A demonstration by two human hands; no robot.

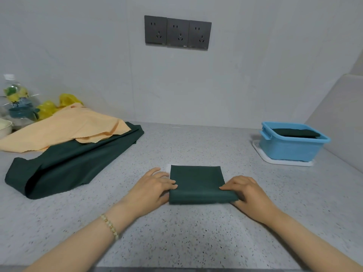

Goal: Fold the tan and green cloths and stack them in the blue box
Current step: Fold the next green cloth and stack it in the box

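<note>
- The fingers (170, 182) of the left hand (155, 186) are lying narrow and together over the left edge of the folded green cloth (198, 183), with the thumb tucking under its near corner, so the hand is pinching it.
- The right hand (247, 191) is pinching the right edge the same way, fingertips on top and thumb beneath.
- A beaded bracelet (110, 226) is sitting on the left wrist.
- The folded green cloth is lying on the speckled countertop (176, 236), near the middle. Its long axis is running left to right, and its thick folded edge is facing near.
- To the far left, well apart, a loose green cloth (68, 165) is sprawling unfolded, and the tan cloth (64, 128) is draping over its far part.
- To the far right, the blue box (288, 151) is standing on a white tray (282, 162), and a stacked green cloth (294, 132) is lying flat inside.
- Nothing is standing between the hands and the box.
- Behind the tan cloth, a yellow bag (59, 104) and a clear bottle (15, 93) are crowding the far left corner.
- Three dark wall sockets (177, 33) are sitting on the far wall.
</note>
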